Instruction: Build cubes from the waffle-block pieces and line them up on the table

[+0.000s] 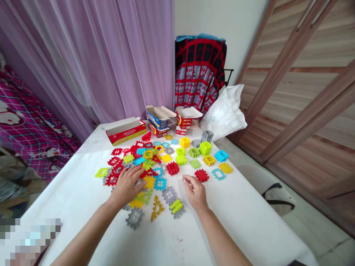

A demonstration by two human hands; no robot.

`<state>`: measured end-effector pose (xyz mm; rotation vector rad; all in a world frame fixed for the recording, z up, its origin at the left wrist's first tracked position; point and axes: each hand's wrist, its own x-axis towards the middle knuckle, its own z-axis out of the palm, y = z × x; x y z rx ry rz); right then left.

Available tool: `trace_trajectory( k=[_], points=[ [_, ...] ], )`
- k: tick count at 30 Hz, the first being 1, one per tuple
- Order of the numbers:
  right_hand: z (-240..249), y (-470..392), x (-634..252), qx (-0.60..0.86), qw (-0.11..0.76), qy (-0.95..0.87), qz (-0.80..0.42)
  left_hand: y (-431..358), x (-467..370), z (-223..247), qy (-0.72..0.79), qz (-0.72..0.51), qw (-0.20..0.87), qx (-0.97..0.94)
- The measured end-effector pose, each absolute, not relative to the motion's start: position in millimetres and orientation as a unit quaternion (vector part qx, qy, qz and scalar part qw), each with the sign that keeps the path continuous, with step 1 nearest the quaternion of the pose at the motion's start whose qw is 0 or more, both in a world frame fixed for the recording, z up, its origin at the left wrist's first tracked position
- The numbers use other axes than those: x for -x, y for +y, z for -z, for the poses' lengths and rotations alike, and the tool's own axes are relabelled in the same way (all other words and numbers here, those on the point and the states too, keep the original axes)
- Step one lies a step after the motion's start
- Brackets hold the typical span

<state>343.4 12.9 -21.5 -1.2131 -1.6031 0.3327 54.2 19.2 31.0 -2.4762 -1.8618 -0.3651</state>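
Observation:
My left hand [129,184] lies over the left side of a spread pile of plastic toothed pieces, its fingers apart. Red pieces [114,161] and a yellow piece [149,181] are beside its fingers. My right hand [195,190] rests right of the pile with fingers curled together; whether it holds anything is too small to tell. Near it are a solid red piece [202,175], a stack of red pieces [172,168] and a grey piece [169,195]. Nearer the front lie a yellow triangle [157,208] and a grey square [134,218].
Along the white table's [91,166] back stand a long red box [126,132], a blue box [157,120] and a red box [184,120]. A white plastic bag [224,111] is at the back right. Stacked green pieces [205,148] and blue pieces [221,156] sit at the right.

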Motion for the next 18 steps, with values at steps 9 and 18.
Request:
trace_trajectory(
  k=[9, 18],
  points=[
    [38.0, -46.0, -351.2, 0.477, 0.326, -0.796, -0.180, -88.9, -58.0, 29.7, -0.667, 0.141, -0.002, 0.732],
    [46.3, -31.1, -285.1, 0.529, 0.381, -0.748, -0.125, -89.2, -90.2, 21.5, -0.709, 0.143, -0.045, 0.689]
  ],
)
